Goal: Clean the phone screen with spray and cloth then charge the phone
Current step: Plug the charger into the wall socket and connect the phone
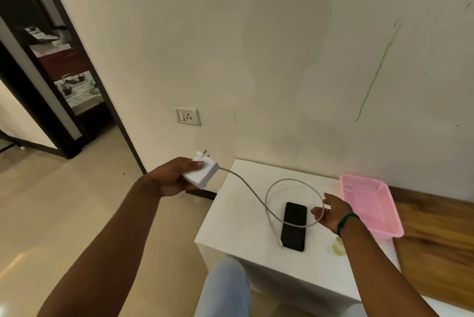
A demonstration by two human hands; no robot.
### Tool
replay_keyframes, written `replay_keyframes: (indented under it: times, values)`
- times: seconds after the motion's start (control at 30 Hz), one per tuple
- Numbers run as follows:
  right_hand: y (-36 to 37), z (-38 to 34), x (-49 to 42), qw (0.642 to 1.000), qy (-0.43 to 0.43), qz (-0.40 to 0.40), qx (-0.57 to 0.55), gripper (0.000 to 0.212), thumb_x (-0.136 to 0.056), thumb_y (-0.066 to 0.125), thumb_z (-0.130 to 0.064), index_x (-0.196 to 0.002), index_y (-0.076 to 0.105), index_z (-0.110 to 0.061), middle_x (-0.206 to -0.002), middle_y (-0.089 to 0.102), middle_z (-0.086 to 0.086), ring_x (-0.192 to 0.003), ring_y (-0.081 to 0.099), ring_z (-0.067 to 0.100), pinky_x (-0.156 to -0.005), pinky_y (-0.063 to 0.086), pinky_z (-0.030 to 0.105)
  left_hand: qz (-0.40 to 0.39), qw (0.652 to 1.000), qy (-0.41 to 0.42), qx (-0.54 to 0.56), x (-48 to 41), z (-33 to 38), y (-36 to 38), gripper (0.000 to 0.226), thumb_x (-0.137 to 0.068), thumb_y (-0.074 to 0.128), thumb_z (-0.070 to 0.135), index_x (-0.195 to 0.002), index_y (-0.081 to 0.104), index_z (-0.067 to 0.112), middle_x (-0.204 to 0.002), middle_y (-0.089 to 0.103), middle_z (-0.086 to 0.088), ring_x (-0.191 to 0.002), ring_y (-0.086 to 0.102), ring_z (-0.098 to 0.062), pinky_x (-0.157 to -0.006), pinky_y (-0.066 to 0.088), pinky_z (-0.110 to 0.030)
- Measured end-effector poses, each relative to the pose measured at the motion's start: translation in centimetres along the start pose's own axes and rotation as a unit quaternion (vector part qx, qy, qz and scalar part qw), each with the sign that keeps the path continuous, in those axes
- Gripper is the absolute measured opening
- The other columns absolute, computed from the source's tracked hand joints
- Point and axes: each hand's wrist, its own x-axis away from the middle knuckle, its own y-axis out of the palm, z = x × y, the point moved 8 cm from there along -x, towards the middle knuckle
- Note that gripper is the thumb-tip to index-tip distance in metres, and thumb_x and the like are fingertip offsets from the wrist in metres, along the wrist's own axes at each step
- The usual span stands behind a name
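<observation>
- The left hand (174, 178) is held out over the floor, at about 9 o'clock from the counter (243, 227). Its grip is clamped on a white charger (201, 172), thumb on top and fingers underneath.
- The charger's two metal pins stick out at its far end, pointing toward 12 o'clock. They are below the wall socket (188, 116) and well apart from it.
- A grey cable (246, 183) leaves the charger toward 3 o'clock and drops onto the counter. It makes one wide loop there and crosses over the phone (293, 225). Its end meets the phone's near edge.
- The phone lies flat, screen up and dark, near the middle of the white counter, its long side running from 12 to 6 o'clock.
- The right hand (331, 214) hovers at 3 o'clock from the phone, just beside the cable loop. Its grip is apart, fingers spread and relaxed, holding nothing. A green band (346, 220) circles the wrist.
- A pink basket (369, 201) sits at the counter's 3 o'clock edge, beyond the right hand.
- A small yellowish thing (338, 245) shows at 5 o'clock from the phone, partly hidden by the forearm. What it is cannot be told.
- A light trouser leg (225, 288) shows at the counter's 6 o'clock side.
</observation>
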Motion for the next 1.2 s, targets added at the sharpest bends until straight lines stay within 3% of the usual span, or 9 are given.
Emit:
replay_keyframes:
  times: [0.13,0.23,0.4,0.57,0.73,0.83,0.9,1.07,1.2]
  values:
    - [-0.5,-0.5,-0.6,0.993,-0.028,0.026,0.110,0.035,-0.087,0.063,-0.019,-0.115,0.050,-0.001,-0.102,0.048,0.019,-0.074,0.049,0.030,-0.067,0.049,0.036,0.005,0.990,-0.006,0.142,-0.9,0.2,2.7,0.041,-0.076,0.067,0.018,-0.115,0.058,0.008,-0.086,0.071,-0.010,-0.068,0.069,-0.018,-0.057,0.058,-0.027]
    - [-0.7,-1.0,-1.1,0.974,-0.063,0.052,0.210,0.044,-0.084,0.067,-0.016,-0.117,0.051,0.009,-0.092,0.051,0.015,-0.072,0.046,0.027,-0.068,0.043,0.037,0.000,0.978,-0.011,0.210,-1.2,0.1,5.1,0.039,-0.075,0.069,0.018,-0.114,0.062,0.015,-0.098,0.067,-0.013,-0.070,0.069,-0.021,-0.056,0.059,-0.028]
    - [0.2,-1.4,-0.7,0.939,-0.100,0.068,0.322,0.048,-0.084,0.066,-0.017,-0.123,0.051,0.007,-0.129,0.053,0.023,-0.116,0.050,0.037,-0.088,0.041,0.037,-0.008,0.963,-0.027,0.266,-1.3,0.3,8.6,0.022,-0.084,0.065,0.021,-0.106,0.065,0.015,-0.089,0.067,-0.015,-0.066,0.070,-0.025,-0.051,0.059,-0.030]
    - [1.0,-1.5,-0.7,0.926,-0.111,0.069,0.355,0.044,-0.085,0.064,-0.016,-0.120,0.053,0.010,-0.127,0.054,0.024,-0.115,0.051,0.038,-0.092,0.042,0.039,-0.062,0.949,-0.058,0.303,-1.2,0.6,11.3,0.057,-0.076,0.067,0.025,-0.128,0.052,0.009,-0.094,0.061,-0.017,-0.069,0.070,-0.025,-0.056,0.060,-0.030]
    - [1.7,-3.3,0.4,0.921,-0.163,0.075,0.347,0.032,-0.085,0.063,-0.014,-0.108,0.061,0.008,-0.117,0.061,0.024,-0.108,0.056,0.037,-0.092,0.044,0.041,-0.091,0.927,-0.073,0.356,-1.1,0.8,12.5,0.052,-0.076,0.066,0.026,-0.118,0.054,-0.001,-0.096,0.057,-0.020,-0.071,0.072,-0.028,-0.055,0.060,-0.032]
    - [4.0,-6.6,3.6,0.923,-0.263,0.049,0.277,0.008,-0.076,0.063,-0.016,-0.072,0.065,-0.009,-0.082,0.064,0.017,-0.083,0.059,0.029,-0.078,0.046,0.040,-0.105,0.916,-0.078,0.378,-1.2,0.8,13.4,0.048,-0.076,0.066,0.026,-0.111,0.054,-0.006,-0.099,0.055,-0.022,-0.067,0.072,-0.030,-0.051,0.060,-0.033]
    - [6.2,-9.1,7.0,0.907,-0.346,0.020,0.240,0.014,-0.078,0.063,-0.008,-0.067,0.063,-0.016,-0.073,0.065,0.009,-0.076,0.063,0.028,-0.076,0.050,0.040,-0.111,0.912,-0.085,0.385,-1.2,0.7,14.2,0.050,-0.075,0.067,0.026,-0.111,0.054,-0.006,-0.102,0.055,-0.024,-0.065,0.072,-0.030,-0.051,0.060,-0.034]
    - [11.5,-11.4,18.3,0.745,-0.593,-0.019,0.306,0.017,-0.077,0.065,-0.001,-0.085,0.065,-0.016,-0.071,0.064,-0.009,-0.066,0.063,0.002,-0.067,0.050,0.012,-0.124,0.902,-0.092,0.403,-1.2,1.0,16.0,0.054,-0.075,0.069,0.026,-0.115,0.052,-0.007,-0.113,0.054,-0.029,-0.064,0.072,-0.032,-0.049,0.059,-0.033]
    - [14.0,-6.5,22.8,0.491,-0.734,0.010,0.469,0.021,-0.077,0.071,-0.008,-0.096,0.063,-0.010,-0.075,0.067,0.004,-0.066,0.063,0.021,-0.059,0.055,0.032,-0.139,0.895,-0.092,0.413,-1.2,1.5,16.9,0.054,-0.074,0.070,0.026,-0.113,0.051,-0.007,-0.127,0.048,-0.023,-0.065,0.072,-0.034,-0.053,0.060,-0.032]
